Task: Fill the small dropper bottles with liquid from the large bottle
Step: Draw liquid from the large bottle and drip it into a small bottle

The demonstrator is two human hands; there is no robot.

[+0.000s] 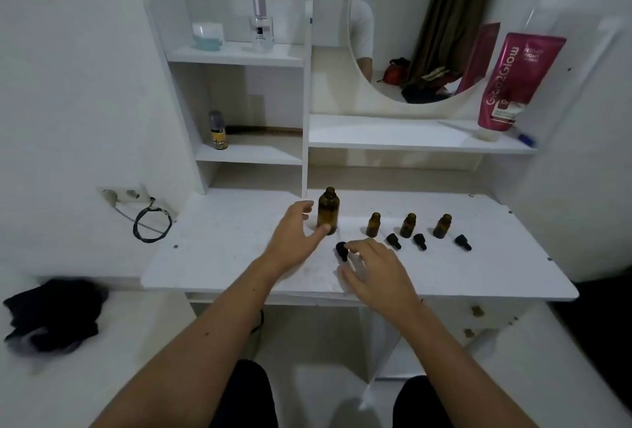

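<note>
Head view, desk (239, 256). Large bottle (328, 210): upright, uncapped, neck up, rear centre. My left hand (295, 234): fingers loose, spread beside it, thumb tip at its base. My right hand (371, 265): fingertips on its dropper cap (342, 251), lying flat. Three small bottles (408, 225): upright, open, in a row to the right; caps (420, 241) lie in front of them.

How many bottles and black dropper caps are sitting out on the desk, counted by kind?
Large brown bottle: 1
Small brown bottles: 3
Black dropper caps: 4
Total: 8
All four bottles stand open, with the caps lying loose on the desk.
</note>
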